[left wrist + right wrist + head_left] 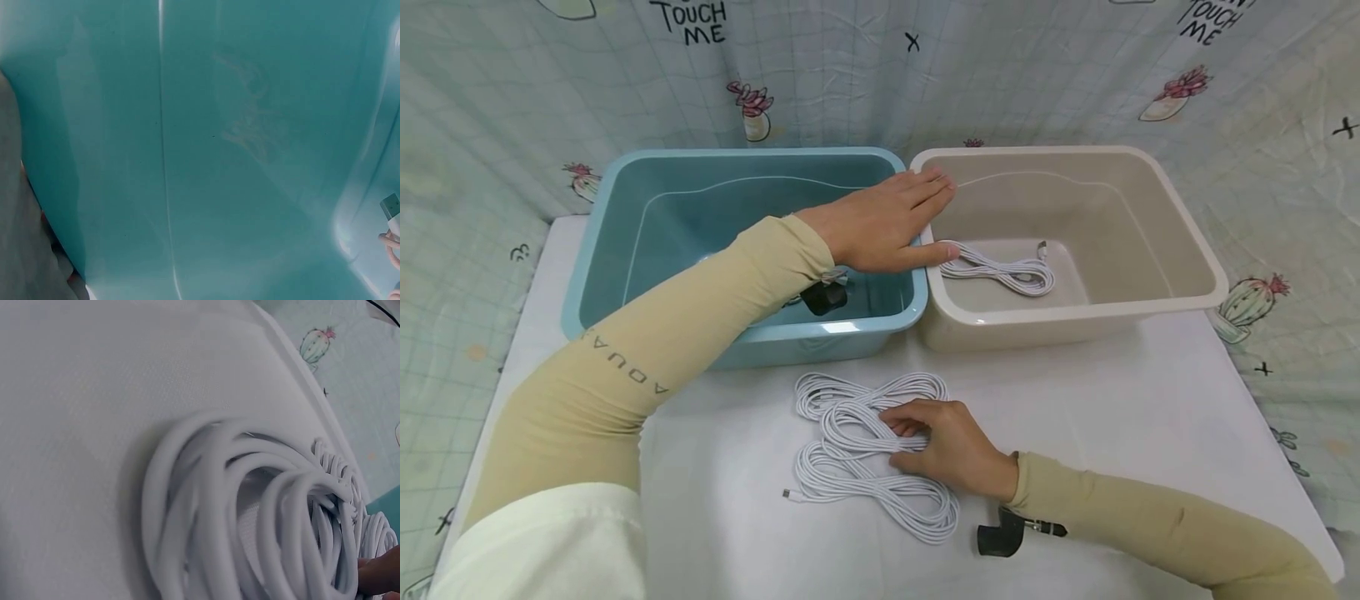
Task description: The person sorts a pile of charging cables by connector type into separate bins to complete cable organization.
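Observation:
My left hand (887, 218) lies with straight fingers across the adjoining rims of the blue bin (741, 335) and the beige bin (1075, 312). Inside the beige bin is a bundled white cable (1026, 275) with a USB plug. On the table, several bundled white cables (868, 508) lie in an overlapping pile. At the pile's right side my right hand (958, 446) holds the middle white cable (850, 425), thumb and curled fingers around its strands. The right wrist view shows thick cable loops (212, 487) close up, with fingertips (378, 575) at the lower right.
The bins stand side by side at the back of the white-covered table (715, 500), before a patterned curtain (835, 75). In the left wrist view, a USB plug (390, 207) shows by the blue wall. Black wrist camera mounts (1000, 537) hang below the sleeves.

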### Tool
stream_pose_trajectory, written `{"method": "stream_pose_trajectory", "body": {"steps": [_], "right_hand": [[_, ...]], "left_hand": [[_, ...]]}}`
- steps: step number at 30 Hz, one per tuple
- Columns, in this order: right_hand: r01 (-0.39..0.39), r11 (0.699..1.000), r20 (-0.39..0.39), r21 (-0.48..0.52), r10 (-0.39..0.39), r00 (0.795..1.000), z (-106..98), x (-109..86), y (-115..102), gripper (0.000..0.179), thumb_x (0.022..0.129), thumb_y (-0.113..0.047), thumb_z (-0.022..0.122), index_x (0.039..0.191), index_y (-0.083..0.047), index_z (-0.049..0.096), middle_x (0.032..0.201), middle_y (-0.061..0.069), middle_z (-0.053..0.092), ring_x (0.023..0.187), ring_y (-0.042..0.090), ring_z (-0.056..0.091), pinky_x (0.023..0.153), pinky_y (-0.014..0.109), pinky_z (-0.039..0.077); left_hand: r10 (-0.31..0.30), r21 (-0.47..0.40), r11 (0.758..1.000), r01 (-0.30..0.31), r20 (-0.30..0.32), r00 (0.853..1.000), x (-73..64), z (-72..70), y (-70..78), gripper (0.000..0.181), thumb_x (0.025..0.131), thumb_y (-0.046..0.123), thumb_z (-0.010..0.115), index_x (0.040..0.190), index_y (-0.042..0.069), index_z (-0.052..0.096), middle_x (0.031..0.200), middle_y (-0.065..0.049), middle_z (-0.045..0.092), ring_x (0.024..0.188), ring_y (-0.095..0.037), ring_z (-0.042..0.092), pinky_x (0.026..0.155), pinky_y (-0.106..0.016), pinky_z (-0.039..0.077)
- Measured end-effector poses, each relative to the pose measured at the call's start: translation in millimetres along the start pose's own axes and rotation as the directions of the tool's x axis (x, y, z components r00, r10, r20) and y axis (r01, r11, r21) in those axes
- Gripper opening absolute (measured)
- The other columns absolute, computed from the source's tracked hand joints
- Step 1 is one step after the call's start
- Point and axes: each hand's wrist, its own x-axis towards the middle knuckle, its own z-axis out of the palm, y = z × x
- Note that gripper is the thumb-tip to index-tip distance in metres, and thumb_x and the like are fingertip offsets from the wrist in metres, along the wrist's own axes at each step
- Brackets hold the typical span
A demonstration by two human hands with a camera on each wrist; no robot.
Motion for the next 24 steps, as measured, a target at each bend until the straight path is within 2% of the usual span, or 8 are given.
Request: {"method": "stream_pose_trajectory", "body": {"steps": [7,14,24], "right_hand": [[-0.022,1.000,0.029,0.013,0.022,0.999,-6,3.0,-1,0.050,0.075,-0.007,0.090,0.123,-0.010,0.075,0.107,-0.001,0.078,0.089,0.004,0.069,0.084,0.022,0.061],[0.003,1.000,0.038,0.005,-0.003,0.999,-15,5.9,-3,0.049,0.076,-0.007,0.090,0.122,-0.011,0.075,0.108,-0.002,0.079,0.091,0.005,0.070,0.084,0.022,0.061],[0.012,0.999,0.036,0.050,-0.014,0.999,-28,10.1,-10,0.049,0.076,-0.005,0.089,0.122,-0.013,0.076,0.112,-0.002,0.078,0.093,0.005,0.071,0.086,0.023,0.062]], "left_hand": [[0.007,0.005,1.000,-0.007,0.005,1.000,-0.2,1.8,-0.6,0.090,0.106,0.065,0.035,0.167,0.007,0.005,0.177,-0.011,0.004,0.166,-0.025,-0.003,0.137,-0.042,0.002],[0.015,0.018,1.000,-0.015,0.008,1.000,0.4,1.7,-0.2,0.090,0.106,0.065,0.034,0.167,0.006,0.005,0.177,-0.011,0.004,0.166,-0.025,-0.004,0.137,-0.042,0.002],[0.002,0.030,1.000,-0.003,0.011,1.000,1.4,1.7,-0.9,0.091,0.105,0.066,0.033,0.167,0.006,0.003,0.177,-0.010,0.003,0.166,-0.024,-0.004,0.137,-0.041,0.002]]}}
